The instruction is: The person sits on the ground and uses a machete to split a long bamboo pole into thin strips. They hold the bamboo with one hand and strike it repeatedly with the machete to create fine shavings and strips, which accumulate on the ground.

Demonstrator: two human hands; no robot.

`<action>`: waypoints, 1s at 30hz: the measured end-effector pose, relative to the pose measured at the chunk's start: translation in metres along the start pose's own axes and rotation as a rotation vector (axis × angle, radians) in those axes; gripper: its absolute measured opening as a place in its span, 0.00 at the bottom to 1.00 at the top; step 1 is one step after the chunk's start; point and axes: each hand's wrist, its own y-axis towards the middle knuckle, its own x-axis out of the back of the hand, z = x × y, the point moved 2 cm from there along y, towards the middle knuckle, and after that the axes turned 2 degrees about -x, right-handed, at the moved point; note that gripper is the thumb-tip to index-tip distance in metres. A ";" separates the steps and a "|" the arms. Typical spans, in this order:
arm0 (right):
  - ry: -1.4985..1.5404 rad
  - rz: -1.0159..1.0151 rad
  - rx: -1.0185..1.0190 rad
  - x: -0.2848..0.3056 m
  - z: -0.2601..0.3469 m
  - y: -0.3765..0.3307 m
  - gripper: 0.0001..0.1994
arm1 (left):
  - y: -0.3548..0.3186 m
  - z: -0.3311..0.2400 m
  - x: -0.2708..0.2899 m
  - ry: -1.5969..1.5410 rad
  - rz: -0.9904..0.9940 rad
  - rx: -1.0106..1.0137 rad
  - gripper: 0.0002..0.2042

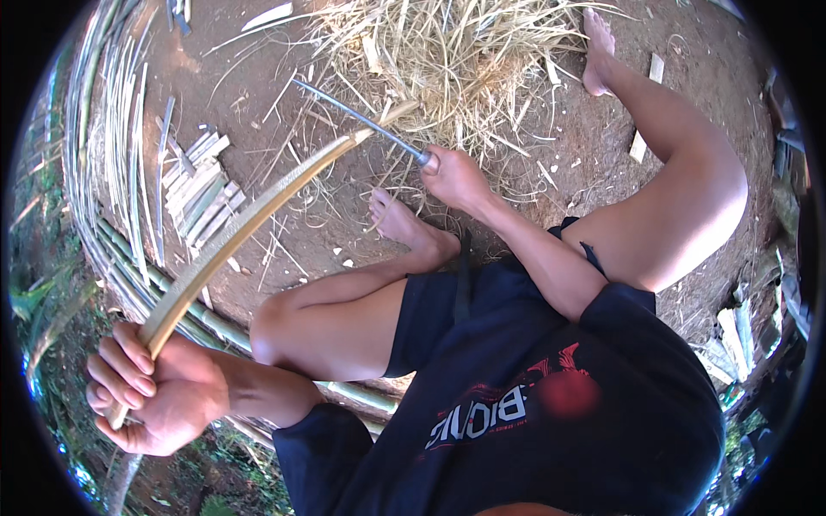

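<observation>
A long, split bamboo strip runs from the lower left up toward the middle. Its near end is in my left hand, fingers curled round it. In my right hand is the handle of a knife with a long narrow blade. The blade crosses the strip close to its far end, and a pale shaving seems to lift there. The handle itself is mostly hidden in my fist. Just beyond the blade lies a heap of thin bamboo shavings on the dirt ground.
Short split bamboo pieces lie stacked at the left. Beside them are long thin strips and green bamboo poles. My bare feet rest near the shavings. A flat slat lies beyond my right leg.
</observation>
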 end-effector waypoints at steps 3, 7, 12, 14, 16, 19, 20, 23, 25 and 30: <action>-0.060 0.031 0.086 -0.008 -0.001 -0.007 0.08 | -0.001 0.004 -0.003 -0.032 -0.023 0.000 0.12; -0.054 0.000 -0.106 -0.008 -0.044 0.015 0.08 | 0.005 0.001 0.003 -0.036 0.019 0.038 0.12; -0.127 0.081 0.025 -0.006 -0.027 0.007 0.08 | 0.007 0.006 0.004 -0.021 -0.050 0.001 0.12; -0.099 0.038 -0.106 -0.009 -0.051 0.017 0.08 | 0.013 0.003 0.015 -0.026 -0.036 0.021 0.12; -0.318 0.088 -0.207 0.007 -0.071 0.029 0.09 | 0.016 0.004 0.018 -0.013 -0.041 0.028 0.13; -0.161 0.065 -0.396 0.011 -0.078 0.024 0.10 | 0.014 0.004 0.020 0.024 -0.107 -0.018 0.12; -0.185 0.107 -0.376 0.007 -0.070 0.023 0.10 | 0.015 0.005 0.016 0.021 -0.155 -0.038 0.11; -0.159 0.051 -0.291 0.002 -0.085 0.027 0.10 | 0.031 0.007 0.034 -0.056 -0.112 0.011 0.11; -0.199 0.031 -0.282 0.005 -0.088 0.031 0.10 | 0.030 0.010 0.038 -0.058 -0.140 0.019 0.11; -0.062 0.095 -0.132 -0.005 -0.034 0.017 0.07 | 0.030 0.010 0.046 -0.045 -0.162 0.008 0.12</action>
